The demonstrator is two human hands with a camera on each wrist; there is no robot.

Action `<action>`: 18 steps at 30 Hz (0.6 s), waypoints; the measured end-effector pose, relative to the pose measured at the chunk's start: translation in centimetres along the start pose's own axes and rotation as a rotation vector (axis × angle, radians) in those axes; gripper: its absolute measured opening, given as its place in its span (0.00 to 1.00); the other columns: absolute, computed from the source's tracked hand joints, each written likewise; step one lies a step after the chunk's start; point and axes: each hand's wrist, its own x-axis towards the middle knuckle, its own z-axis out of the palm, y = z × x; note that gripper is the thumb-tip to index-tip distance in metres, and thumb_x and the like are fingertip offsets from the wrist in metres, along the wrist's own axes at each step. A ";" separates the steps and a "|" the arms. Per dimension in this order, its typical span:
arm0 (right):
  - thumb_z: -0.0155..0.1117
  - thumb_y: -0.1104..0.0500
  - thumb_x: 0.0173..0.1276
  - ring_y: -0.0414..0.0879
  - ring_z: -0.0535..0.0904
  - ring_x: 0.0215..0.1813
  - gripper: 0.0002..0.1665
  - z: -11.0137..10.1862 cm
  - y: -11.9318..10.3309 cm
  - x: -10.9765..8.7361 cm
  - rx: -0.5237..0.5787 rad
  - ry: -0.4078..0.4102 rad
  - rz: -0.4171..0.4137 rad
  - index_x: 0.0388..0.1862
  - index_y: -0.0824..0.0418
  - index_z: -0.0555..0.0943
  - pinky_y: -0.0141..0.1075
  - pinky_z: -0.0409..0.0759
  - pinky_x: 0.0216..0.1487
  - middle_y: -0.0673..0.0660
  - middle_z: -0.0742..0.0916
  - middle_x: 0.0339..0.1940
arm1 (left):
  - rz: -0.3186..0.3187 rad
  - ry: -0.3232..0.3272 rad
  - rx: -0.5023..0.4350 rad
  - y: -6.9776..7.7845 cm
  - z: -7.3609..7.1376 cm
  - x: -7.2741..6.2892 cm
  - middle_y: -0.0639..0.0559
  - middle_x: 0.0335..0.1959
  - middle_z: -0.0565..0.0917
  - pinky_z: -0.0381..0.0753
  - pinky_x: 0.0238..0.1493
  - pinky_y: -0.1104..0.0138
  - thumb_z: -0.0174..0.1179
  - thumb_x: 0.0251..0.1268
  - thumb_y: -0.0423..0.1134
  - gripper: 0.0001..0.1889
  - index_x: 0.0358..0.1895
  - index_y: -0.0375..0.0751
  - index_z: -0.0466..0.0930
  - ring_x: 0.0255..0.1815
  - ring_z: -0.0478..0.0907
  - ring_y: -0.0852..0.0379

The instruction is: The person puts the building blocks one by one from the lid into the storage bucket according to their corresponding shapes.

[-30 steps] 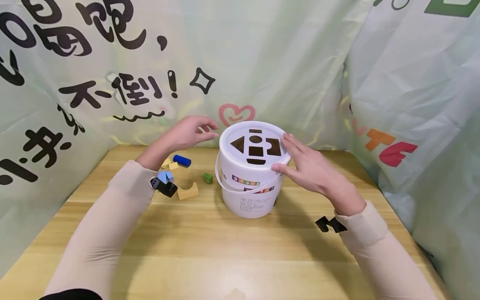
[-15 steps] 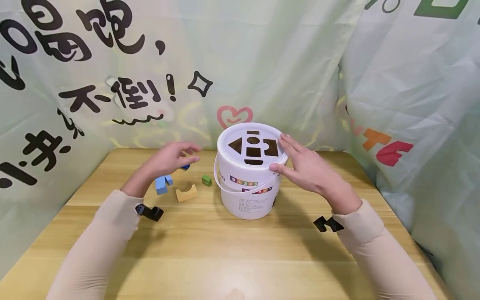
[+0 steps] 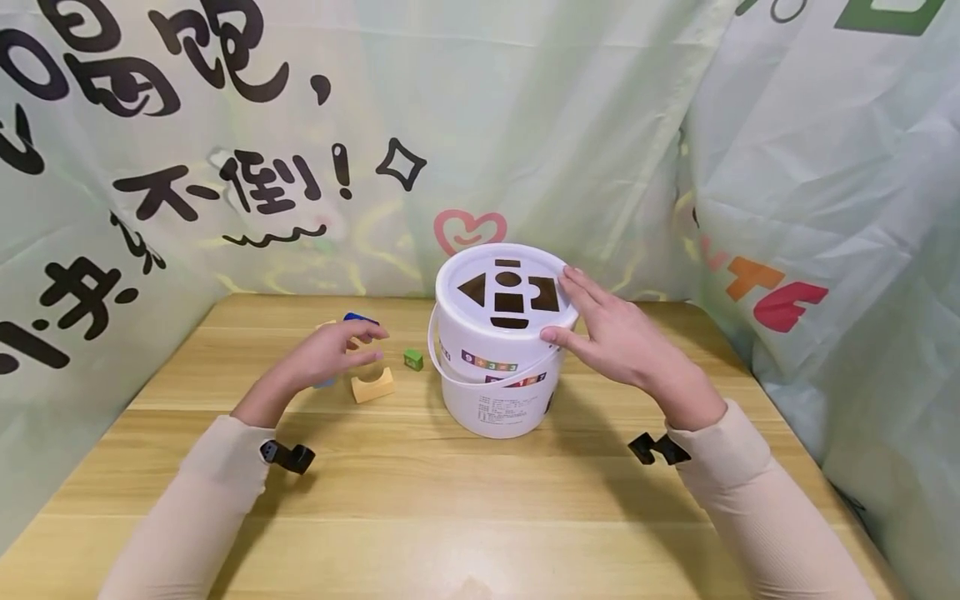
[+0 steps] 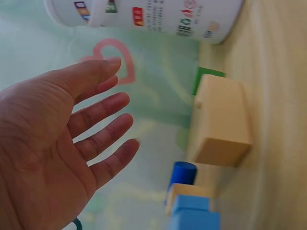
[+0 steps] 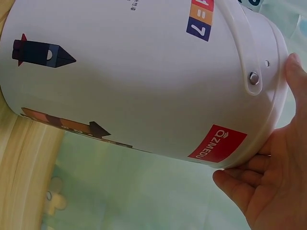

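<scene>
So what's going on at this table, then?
A person's right hand rests against the edge of the lid on a white bucket; the lid has shaped holes. The left hand, holding nothing, hovers near a yellow arch block, a green block and a blue cylinder beside the bucket.

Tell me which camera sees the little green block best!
The head view: the green block shows there uncovered, on the table beside the white bucket. The left wrist view shows only a bit, peeking out behind the yellow block. The right wrist view doesn't show it.
</scene>
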 end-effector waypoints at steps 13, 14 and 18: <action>0.50 0.28 0.69 0.56 0.50 0.78 0.53 0.1 0.0 -0.1 -0.009 0.013 0.006 0.78 0.63 0.54 0.55 0.59 0.71 0.58 0.55 0.80 | 0.030 -0.104 0.077 -1.7 1.5 -1.6 0.44 0.61 0.77 0.74 0.57 0.46 0.67 0.63 0.42 0.25 0.62 0.39 0.76 0.60 0.73 0.42; 0.50 0.28 0.69 0.56 0.50 0.78 0.53 0.1 0.0 -0.1 -0.009 0.013 0.006 0.78 0.62 0.54 0.55 0.59 0.71 0.58 0.55 0.80 | 0.035 -0.117 0.088 -1.8 1.6 -1.6 0.43 0.61 0.77 0.75 0.57 0.47 0.67 0.63 0.42 0.26 0.63 0.39 0.75 0.61 0.73 0.43; 0.49 0.27 0.68 0.57 0.51 0.78 0.54 0.1 -0.1 -0.2 -0.005 0.011 0.010 0.78 0.62 0.54 0.55 0.60 0.70 0.57 0.55 0.80 | 0.043 -0.179 0.103 -2.2 1.9 -1.9 0.41 0.63 0.75 0.75 0.58 0.49 0.67 0.63 0.41 0.28 0.65 0.37 0.73 0.63 0.72 0.42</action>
